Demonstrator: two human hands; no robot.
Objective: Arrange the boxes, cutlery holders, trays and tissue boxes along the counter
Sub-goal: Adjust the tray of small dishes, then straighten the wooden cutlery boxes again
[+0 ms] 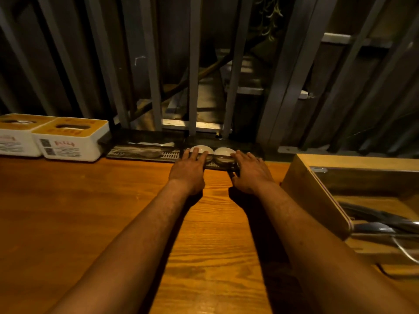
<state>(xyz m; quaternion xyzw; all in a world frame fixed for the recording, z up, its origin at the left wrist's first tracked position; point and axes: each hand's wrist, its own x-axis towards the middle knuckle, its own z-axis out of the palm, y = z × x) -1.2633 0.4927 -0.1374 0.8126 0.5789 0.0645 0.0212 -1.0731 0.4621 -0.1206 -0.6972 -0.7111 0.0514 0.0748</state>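
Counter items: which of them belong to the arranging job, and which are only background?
Job: two tissue boxes at left; dark tray; dark tray with two white bowls, both hands touching it; wooden cutlery box at right.
Background: grey bars; hanging plant.

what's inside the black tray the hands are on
Two white bowls sit side by side in the black tray. The left hand and right hand cover its near edge; the tray floor is mostly hidden.

White-and-orange tissue boxes [70, 138], orange-brown grained counter [90, 211], white bowls [213, 151].
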